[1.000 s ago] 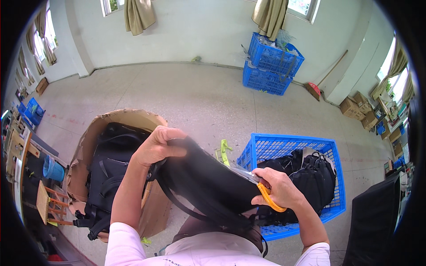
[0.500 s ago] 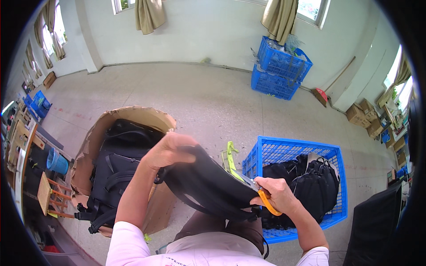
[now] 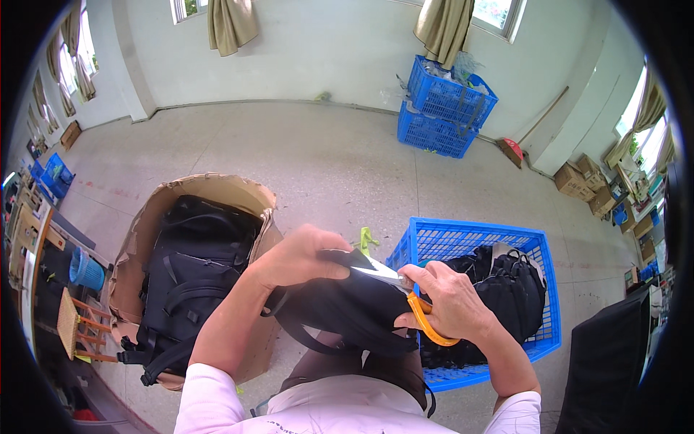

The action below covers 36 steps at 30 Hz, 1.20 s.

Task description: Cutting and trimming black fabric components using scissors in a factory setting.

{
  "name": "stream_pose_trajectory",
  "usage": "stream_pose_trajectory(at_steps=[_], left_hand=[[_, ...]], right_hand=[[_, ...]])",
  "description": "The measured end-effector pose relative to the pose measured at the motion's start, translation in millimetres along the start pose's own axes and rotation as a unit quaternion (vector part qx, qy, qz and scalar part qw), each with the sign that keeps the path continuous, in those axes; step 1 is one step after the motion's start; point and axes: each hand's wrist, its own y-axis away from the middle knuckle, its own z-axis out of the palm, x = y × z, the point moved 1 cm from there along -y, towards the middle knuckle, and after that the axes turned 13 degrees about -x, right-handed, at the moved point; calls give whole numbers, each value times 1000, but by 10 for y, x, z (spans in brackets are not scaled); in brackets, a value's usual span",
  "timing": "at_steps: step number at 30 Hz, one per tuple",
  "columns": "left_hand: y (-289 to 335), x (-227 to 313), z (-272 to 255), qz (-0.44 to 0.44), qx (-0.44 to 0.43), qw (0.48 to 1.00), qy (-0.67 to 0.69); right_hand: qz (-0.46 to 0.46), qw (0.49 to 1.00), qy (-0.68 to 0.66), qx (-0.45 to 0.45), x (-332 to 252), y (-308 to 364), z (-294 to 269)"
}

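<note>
My left hand (image 3: 307,257) pinches the edge of a black fabric bag piece (image 3: 329,307) with a hanging strap, held up over my lap. Closed round a pair of scissors with orange handles (image 3: 426,324) is my right hand (image 3: 452,300). The pale blades point left and lie at the fabric's upper edge, close to my left fingertips. Whether they are spread cannot be made out. To my left stands a torn cardboard box (image 3: 134,249) full of black strapped bags (image 3: 202,246). On my right, a blue plastic crate (image 3: 477,230) contains more black bags (image 3: 510,296).
Bright yellow-green scraps (image 3: 367,239) lie beyond the bag piece. Two stacked blue crates (image 3: 437,134) stand by the far wall, near a broom with a red dustpan (image 3: 511,150). A wooden stool (image 3: 70,322) and a blue bin (image 3: 87,269) are at left; a black-covered object (image 3: 603,362) is at right.
My left hand has moved right and slightly down along the bag piece, nearer the scissors. The fabric now sags and folds, and the blades have come to its upper edge.
</note>
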Motion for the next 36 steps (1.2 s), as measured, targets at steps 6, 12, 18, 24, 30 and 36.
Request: stream_pose_trajectory(at_steps=[6, 12, 18, 24, 30, 36], left_hand=[[-41, -10, 9, -3, -6, 1000, -8], [-60, -2, 17, 8, -3, 1000, 4], [-83, 45, 14, -2, -19, 1000, 9], [-125, 90, 52, 4, -26, 1000, -9], [-159, 68, 66, 3, -45, 999, -5], [-228, 145, 154, 19, -44, 999, -25]], right_hand=[[-3, 1000, 13, 11, -15, 5, 10], [-28, 996, 38, 71, 27, 21, 145], [-36, 996, -14, 74, 39, 22, 140], [-32, 993, 28, 106, 21, 16, 186], [-30, 994, 0, 108, 129, 68, 241], [-53, 997, 19, 51, 70, 33, -87]])
